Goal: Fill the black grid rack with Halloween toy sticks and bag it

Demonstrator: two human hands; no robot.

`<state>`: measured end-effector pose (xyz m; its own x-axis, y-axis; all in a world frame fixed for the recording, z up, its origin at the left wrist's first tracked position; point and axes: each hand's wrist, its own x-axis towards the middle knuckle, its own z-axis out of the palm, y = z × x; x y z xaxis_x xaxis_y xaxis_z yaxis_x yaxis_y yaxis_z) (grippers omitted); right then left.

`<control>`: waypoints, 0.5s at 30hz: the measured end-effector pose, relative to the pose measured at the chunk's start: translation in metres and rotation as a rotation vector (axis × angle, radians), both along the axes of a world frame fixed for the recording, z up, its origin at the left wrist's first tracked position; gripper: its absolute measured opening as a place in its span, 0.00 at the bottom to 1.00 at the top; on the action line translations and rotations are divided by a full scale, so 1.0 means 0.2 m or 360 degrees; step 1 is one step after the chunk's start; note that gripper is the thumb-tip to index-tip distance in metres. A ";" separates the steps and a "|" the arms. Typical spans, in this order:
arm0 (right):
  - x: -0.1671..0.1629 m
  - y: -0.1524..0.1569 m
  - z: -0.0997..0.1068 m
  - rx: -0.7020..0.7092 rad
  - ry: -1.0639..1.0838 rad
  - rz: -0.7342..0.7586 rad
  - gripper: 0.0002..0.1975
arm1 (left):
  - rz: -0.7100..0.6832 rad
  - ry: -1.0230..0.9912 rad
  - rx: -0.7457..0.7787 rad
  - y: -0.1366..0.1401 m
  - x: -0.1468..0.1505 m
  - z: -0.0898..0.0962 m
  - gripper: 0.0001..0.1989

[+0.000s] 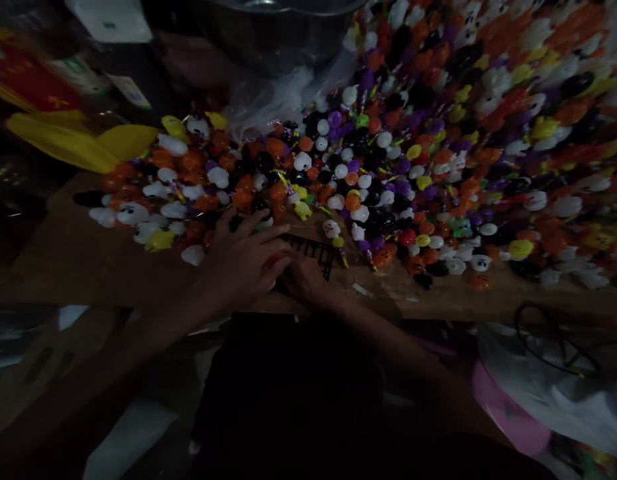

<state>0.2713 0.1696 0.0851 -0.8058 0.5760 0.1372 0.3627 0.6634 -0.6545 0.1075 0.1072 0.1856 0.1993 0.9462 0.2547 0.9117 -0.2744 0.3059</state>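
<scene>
In the dim head view, my left hand (251, 257) is at the table's front edge with its fingers stretched and spread over the nearest small figures. Its thumb side meets my right hand (307, 279), whose fingers are curled closed; what they hold, if anything, is hidden. Beneath and just beyond my right hand lies a black slotted rack (313, 250), partly covered by both hands. A white figure with a face (331, 229) on a patterned stick lies just past the rack. Orange, white, black, purple and yellow plastic figures (268, 160) crowd around my left fingertips.
A large heap of similar figures (463, 153) covers the table's right side. Behind stands a metal bowl (283, 40) above clear plastic film (273, 100). A yellow piece (78, 140) lies back left. White and pink bags (508, 413) hang below the edge at right.
</scene>
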 end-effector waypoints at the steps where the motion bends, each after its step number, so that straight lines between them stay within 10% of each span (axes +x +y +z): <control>1: 0.00 0.00 0.00 -0.0003 0.0004 0.0006 0.12 | 0.0028 -0.0015 0.0009 0.01 0.00 -0.02 0.15; 10: 0.09 0.01 0.09 0.0040 0.0243 -0.0113 0.10 | 0.0111 -0.0087 0.0014 0.01 -0.04 -0.01 0.15; 15: 0.39 0.04 0.19 0.0338 -0.0087 -0.0944 0.12 | 0.0045 -0.0048 -0.0063 0.00 -0.05 0.02 0.17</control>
<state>0.3492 0.1771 0.1241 -0.3670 0.8916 0.2652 0.7377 0.4526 -0.5009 0.0965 0.1068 0.1897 0.1654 0.9609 0.2223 0.9091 -0.2359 0.3432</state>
